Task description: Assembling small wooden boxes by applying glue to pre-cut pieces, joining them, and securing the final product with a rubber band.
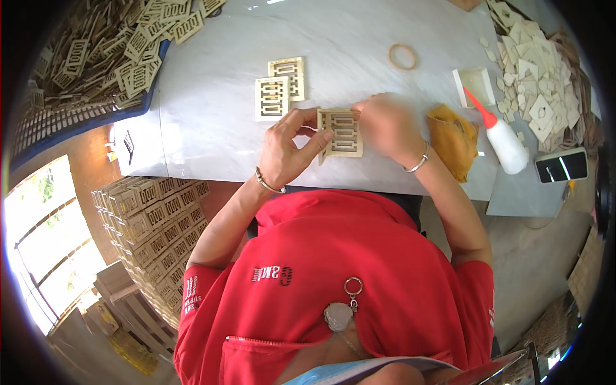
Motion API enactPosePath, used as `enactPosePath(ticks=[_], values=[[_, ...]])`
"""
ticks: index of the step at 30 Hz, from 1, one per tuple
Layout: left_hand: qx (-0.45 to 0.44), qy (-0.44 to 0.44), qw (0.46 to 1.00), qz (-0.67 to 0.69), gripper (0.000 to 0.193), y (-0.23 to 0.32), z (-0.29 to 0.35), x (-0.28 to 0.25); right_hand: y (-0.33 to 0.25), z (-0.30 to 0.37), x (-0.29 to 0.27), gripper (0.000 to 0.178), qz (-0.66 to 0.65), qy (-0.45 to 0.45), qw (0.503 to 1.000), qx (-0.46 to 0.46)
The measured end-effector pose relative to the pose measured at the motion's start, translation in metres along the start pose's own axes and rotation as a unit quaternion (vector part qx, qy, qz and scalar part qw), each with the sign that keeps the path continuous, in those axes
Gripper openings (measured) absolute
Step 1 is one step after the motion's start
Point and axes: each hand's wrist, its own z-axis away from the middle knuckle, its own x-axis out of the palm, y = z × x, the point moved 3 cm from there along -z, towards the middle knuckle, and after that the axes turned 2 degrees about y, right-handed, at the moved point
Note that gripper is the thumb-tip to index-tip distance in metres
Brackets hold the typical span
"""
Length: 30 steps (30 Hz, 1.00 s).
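My left hand [287,146] grips a pale slotted wooden panel [344,133] near the table's front edge, thumb on its face and fingers at its left side. A narrow piece stands along the panel's left edge, at an angle to it. My right hand [388,128] is at the panel's right edge; it is blurred, so its fingers and anything in them cannot be made out. Just beyond my left hand lie two more slotted panels, a paler one [272,98] partly over a darker one [296,77].
A blue basket [154,83] heaped with slotted panels stands far left. Stacked slotted frames [151,224] rise below it. Rightward are a yellow cloth [453,141], a white glue bottle [507,146], a small white tray [476,88], a phone [561,166], a ring [402,57] and piled thin pieces [536,70].
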Motion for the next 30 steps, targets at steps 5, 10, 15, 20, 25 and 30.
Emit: enactPosePath(ticks=[5, 10, 15, 20, 25, 30], values=[[-0.020, 0.011, 1.000, 0.003, 0.036, -0.013, -0.005, -0.025, -0.005, -0.001, -0.012, 0.029, 0.041, -0.081, 0.994, 0.063], [0.203, 0.007, 0.925, -0.320, 0.066, -0.024, -0.036, -0.078, -0.004, -0.002, -0.035, 0.039, 0.046, -0.090, 0.989, 0.110], [0.197, -0.064, 0.897, -0.391, 0.076, -0.044, -0.042, -0.087, -0.016, -0.001, -0.061, 0.027, 0.030, -0.014, 0.989, 0.141], [0.209, 0.008, 0.899, -0.385, 0.078, -0.048, -0.034, -0.095, -0.049, 0.015, -0.052, 0.014, -0.018, 0.017, 0.983, 0.184], [0.217, 0.020, 0.893, -0.394, 0.089, -0.047, -0.026, -0.084, -0.077, 0.016, -0.024, 0.011, -0.106, 0.008, 0.979, 0.177], [0.208, 0.003, 0.893, -0.400, 0.091, -0.057, -0.025, -0.083, -0.081, 0.022, -0.030, 0.010, -0.080, 0.016, 0.979, 0.185]])
